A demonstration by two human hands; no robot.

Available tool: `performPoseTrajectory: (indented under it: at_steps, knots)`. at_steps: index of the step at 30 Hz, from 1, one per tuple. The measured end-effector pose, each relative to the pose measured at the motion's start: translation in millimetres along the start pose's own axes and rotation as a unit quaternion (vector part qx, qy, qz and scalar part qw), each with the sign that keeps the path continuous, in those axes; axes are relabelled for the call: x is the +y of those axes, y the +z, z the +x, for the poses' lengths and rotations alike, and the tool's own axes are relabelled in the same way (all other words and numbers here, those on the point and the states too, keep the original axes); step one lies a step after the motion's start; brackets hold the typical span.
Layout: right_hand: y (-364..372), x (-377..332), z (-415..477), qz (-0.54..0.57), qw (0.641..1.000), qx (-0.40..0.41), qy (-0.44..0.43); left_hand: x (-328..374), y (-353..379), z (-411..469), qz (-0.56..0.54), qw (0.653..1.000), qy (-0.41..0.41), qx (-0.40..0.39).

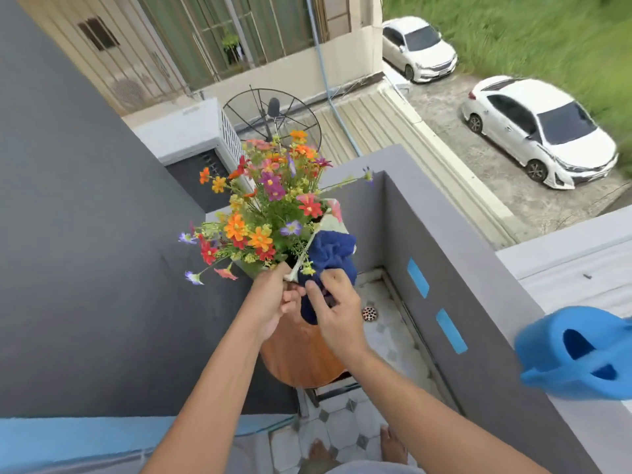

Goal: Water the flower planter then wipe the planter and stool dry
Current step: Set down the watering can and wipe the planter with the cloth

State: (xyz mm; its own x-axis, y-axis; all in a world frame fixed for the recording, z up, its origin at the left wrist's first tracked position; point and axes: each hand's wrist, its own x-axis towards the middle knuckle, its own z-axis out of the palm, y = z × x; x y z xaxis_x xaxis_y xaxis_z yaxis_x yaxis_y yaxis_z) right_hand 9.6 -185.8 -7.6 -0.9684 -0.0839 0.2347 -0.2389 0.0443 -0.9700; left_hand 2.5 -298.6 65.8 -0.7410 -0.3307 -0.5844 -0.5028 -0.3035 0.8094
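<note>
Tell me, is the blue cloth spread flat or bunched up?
Bunched up: the blue cloth sits crumpled against the planter, gripped by the right hand.

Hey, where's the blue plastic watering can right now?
The blue plastic watering can sits on top of the grey balcony wall at the right edge of the head view, well right of the right hand.

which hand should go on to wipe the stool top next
Right. The right hand already grips the dark blue cloth against the white planter, just above the round wooden stool; the left hand steadies the planter.
</note>
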Motion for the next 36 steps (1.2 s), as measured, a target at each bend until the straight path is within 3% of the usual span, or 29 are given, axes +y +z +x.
performPoseTrajectory:
  at_steps: [8,13,17,19,26,31,36]
  knots:
    - [-26,-15,82,-0.016,0.991,0.131,-0.022,6,9,-16,0.035,0.996,0.015,-0.085]
    - [-45,-42,127,-0.083,0.987,0.137,-0.007,15,12,-23,0.061,0.994,0.040,-0.084]
    - [-40,-44,111,-0.081,0.985,0.153,-0.008,23,10,-23,0.058,0.995,0.044,-0.070]
    - [-29,-44,89,-0.063,0.987,0.145,-0.038,26,13,-19,0.039,0.996,0.042,-0.067]
    - [-20,-14,25,-0.076,0.988,-0.009,-0.132,41,5,-4,-0.042,0.998,0.001,-0.051]
    - [-23,11,17,-0.085,0.994,0.015,-0.061,39,1,-2,-0.051,0.997,0.005,-0.050]
    - [-6,-40,37,-0.019,0.995,0.061,-0.082,38,15,-14,-0.015,0.999,0.031,-0.034]
